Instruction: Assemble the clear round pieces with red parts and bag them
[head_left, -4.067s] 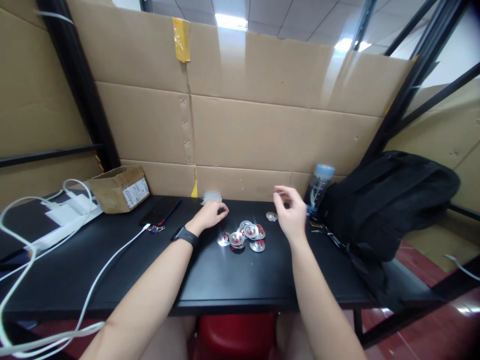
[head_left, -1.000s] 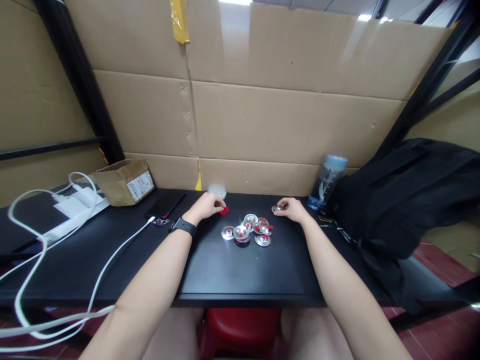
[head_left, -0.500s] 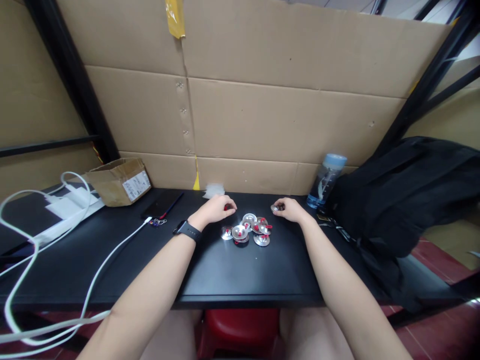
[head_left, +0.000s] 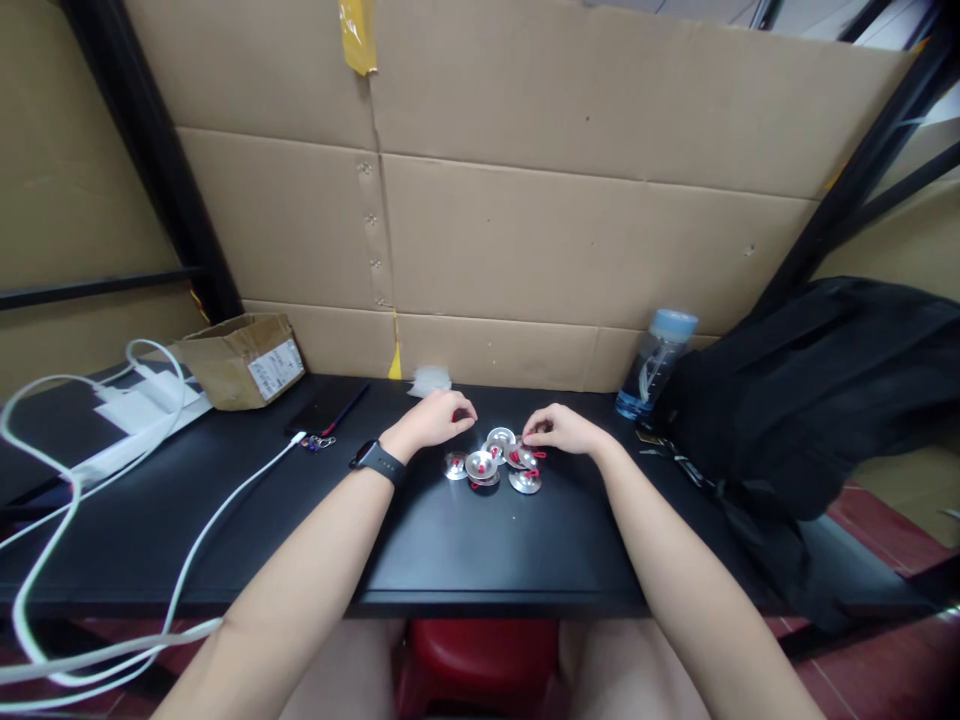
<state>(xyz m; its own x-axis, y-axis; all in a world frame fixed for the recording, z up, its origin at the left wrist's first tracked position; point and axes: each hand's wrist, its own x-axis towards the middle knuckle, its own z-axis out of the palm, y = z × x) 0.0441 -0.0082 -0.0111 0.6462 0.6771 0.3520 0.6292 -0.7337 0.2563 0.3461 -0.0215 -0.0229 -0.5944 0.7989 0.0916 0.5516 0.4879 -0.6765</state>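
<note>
Several small silver metal discs with red loops lie in a loose cluster on the black desk, among them an upturned disc (head_left: 481,465), a flatter one (head_left: 525,483) and one at the left end (head_left: 455,466). Just behind and left of them is my left hand (head_left: 439,419), its fingers curled together with a bit of red showing between them. My right hand (head_left: 559,430) reaches the cluster's back right side, thumb and fingertips pinched over the discs by a red spot. What either pinch holds is too small to tell.
At the right stand a blue-capped bottle (head_left: 657,365) and a black backpack (head_left: 810,380). On the left are an open cardboard box (head_left: 240,365), a phone (head_left: 319,412), a keyring (head_left: 316,443) and white cables (head_left: 199,545). A cardboard wall (head_left: 487,250) rises behind the desk.
My right hand has moved left and slightly toward me, onto the cluster. The disc that was in its fingers is no longer distinct. My left hand has hardly moved.
</note>
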